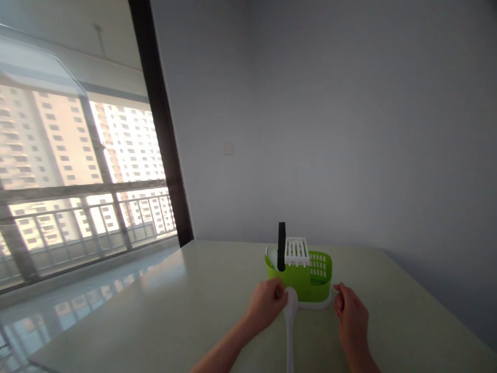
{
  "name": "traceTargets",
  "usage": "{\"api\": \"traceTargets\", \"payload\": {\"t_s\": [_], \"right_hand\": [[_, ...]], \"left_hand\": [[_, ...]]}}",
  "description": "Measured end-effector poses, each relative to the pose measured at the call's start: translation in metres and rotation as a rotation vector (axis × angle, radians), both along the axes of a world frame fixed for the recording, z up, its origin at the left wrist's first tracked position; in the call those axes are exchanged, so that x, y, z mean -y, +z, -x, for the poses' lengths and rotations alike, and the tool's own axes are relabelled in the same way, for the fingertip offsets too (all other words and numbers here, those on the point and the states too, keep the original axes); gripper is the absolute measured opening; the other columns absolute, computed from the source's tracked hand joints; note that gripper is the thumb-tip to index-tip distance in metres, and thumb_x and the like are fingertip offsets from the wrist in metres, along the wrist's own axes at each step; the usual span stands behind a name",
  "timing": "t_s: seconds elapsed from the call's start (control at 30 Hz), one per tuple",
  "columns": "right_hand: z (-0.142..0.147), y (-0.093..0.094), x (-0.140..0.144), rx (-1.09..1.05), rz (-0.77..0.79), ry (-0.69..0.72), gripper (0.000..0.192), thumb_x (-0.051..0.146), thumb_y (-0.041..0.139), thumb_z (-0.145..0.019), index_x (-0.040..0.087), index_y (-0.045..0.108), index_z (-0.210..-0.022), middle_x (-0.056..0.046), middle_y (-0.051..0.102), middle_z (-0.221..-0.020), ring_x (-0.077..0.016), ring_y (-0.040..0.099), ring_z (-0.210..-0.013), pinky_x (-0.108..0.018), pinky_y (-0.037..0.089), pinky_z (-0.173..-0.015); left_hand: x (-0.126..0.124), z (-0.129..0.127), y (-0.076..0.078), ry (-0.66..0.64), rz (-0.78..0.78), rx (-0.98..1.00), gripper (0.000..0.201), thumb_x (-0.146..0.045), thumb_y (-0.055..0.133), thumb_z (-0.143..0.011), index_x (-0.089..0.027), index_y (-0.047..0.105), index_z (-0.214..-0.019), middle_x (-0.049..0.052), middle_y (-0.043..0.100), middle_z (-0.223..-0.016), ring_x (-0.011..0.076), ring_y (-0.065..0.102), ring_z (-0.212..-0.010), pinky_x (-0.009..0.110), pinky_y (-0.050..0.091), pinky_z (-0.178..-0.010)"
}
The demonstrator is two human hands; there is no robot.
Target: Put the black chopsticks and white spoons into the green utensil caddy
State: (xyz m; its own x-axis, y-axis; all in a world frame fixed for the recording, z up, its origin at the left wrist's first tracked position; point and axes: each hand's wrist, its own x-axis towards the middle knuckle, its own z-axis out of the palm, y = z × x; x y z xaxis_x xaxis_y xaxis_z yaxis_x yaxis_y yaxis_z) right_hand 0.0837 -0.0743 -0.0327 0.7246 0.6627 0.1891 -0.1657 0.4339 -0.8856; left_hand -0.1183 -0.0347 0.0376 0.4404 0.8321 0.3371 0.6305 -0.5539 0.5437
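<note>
A green caddy (301,283) with a pale base stands on the table. A black handle (281,246) rises from its left part, beside a whitish rounded thing (272,255) that is partly hidden. Across its top sits a white slotted rack (297,250). In front lies a white spoon (290,318), bowl towards the caddy and handle running out of view at the bottom. My left hand (267,300) is curled into a fist just left of the spoon's bowl, very close to it. To the right of the caddy, my right hand (351,313) is closed, with no object visible in it.
The pale table (217,274) extends to a grey wall (330,129) behind the caddy. On that wall is a switch plate (229,148). At the left, a dark frame (159,114) borders large glass panes, with a balcony railing (104,217) outside.
</note>
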Motion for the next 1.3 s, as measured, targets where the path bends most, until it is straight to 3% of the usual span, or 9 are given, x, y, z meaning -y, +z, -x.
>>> {"api": "traceTargets", "payload": {"t_s": [0.17,0.23,0.3,0.37,0.5,0.7,0.97,1.3], "right_hand": [[0.004,0.004,0.002,0.071,0.019,0.0,0.03,0.046,0.053,-0.078,0.018,0.058,-0.073,0.011,0.031,-0.042,-0.0071,0.027,-0.042,-0.025,0.022,-0.042],[0.005,0.003,0.002,0.084,0.035,0.007,0.031,0.047,0.053,-0.078,0.017,0.059,-0.075,0.011,0.032,-0.042,-0.0069,0.027,-0.043,-0.024,0.021,-0.041],[0.006,0.002,0.002,0.084,0.053,0.008,0.031,0.048,0.054,-0.077,0.017,0.059,-0.076,0.011,0.032,-0.042,-0.0065,0.028,-0.043,-0.023,0.021,-0.041],[0.006,0.002,0.001,0.086,0.062,0.014,0.031,0.048,0.055,-0.076,0.017,0.059,-0.076,0.01,0.033,-0.043,-0.0063,0.028,-0.043,-0.023,0.021,-0.042],[0.007,0.002,0.0,0.077,0.056,0.031,0.032,0.049,0.055,-0.075,0.017,0.058,-0.073,0.01,0.032,-0.043,-0.0064,0.028,-0.043,-0.023,0.021,-0.041],[0.009,0.002,0.001,0.07,0.051,0.031,0.031,0.048,0.056,-0.074,0.017,0.058,-0.072,0.01,0.031,-0.044,-0.0062,0.027,-0.043,-0.022,0.021,-0.042],[0.012,0.0,-0.002,0.055,0.052,0.059,0.03,0.048,0.056,-0.074,0.018,0.057,-0.071,0.01,0.032,-0.045,-0.0063,0.027,-0.045,-0.021,0.02,-0.042],[0.01,-0.004,-0.004,0.085,0.062,0.078,0.03,0.049,0.055,-0.075,0.018,0.056,-0.071,0.01,0.031,-0.045,-0.0065,0.027,-0.045,-0.022,0.02,-0.042]], "left_hand": [[-0.023,0.027,0.085,0.258,-0.37,0.279,0.021,-0.038,0.042,-0.082,-0.021,0.049,-0.074,-0.006,0.055,-0.059,0.0066,0.049,-0.054,0.017,0.035,-0.055],[-0.036,0.025,0.104,0.351,-0.469,0.287,0.02,-0.038,0.041,-0.084,-0.021,0.049,-0.077,-0.005,0.059,-0.065,0.0073,0.053,-0.059,0.018,0.036,-0.059],[-0.05,0.018,0.11,0.42,-0.508,0.217,0.017,-0.036,0.04,-0.085,-0.022,0.049,-0.081,-0.004,0.062,-0.069,0.0084,0.056,-0.064,0.019,0.035,-0.059],[-0.064,0.007,0.106,0.459,-0.5,0.096,0.017,-0.035,0.038,-0.086,-0.023,0.05,-0.085,-0.004,0.064,-0.072,0.01,0.058,-0.065,0.02,0.032,-0.057],[-0.082,-0.01,0.082,0.451,-0.394,-0.115,0.02,-0.037,0.036,-0.088,-0.025,0.051,-0.092,-0.001,0.067,-0.08,0.0137,0.061,-0.073,0.023,0.032,-0.058],[-0.097,-0.016,0.051,0.4,-0.251,-0.208,0.018,-0.033,0.039,-0.085,-0.025,0.052,-0.094,0.0,0.068,-0.084,0.0148,0.062,-0.075,0.023,0.035,-0.059],[-0.107,-0.016,0.044,0.375,-0.202,-0.3,0.022,-0.025,0.044,-0.081,-0.026,0.054,-0.101,0.0,0.069,-0.086,0.0156,0.063,-0.079,0.023,0.039,-0.06],[-0.098,-0.018,0.037,0.333,-0.259,-0.456,0.039,-0.022,0.04,-0.083,-0.03,0.049,-0.12,0.009,0.069,-0.092,0.0234,0.063,-0.087,0.031,0.043,-0.07]]}}
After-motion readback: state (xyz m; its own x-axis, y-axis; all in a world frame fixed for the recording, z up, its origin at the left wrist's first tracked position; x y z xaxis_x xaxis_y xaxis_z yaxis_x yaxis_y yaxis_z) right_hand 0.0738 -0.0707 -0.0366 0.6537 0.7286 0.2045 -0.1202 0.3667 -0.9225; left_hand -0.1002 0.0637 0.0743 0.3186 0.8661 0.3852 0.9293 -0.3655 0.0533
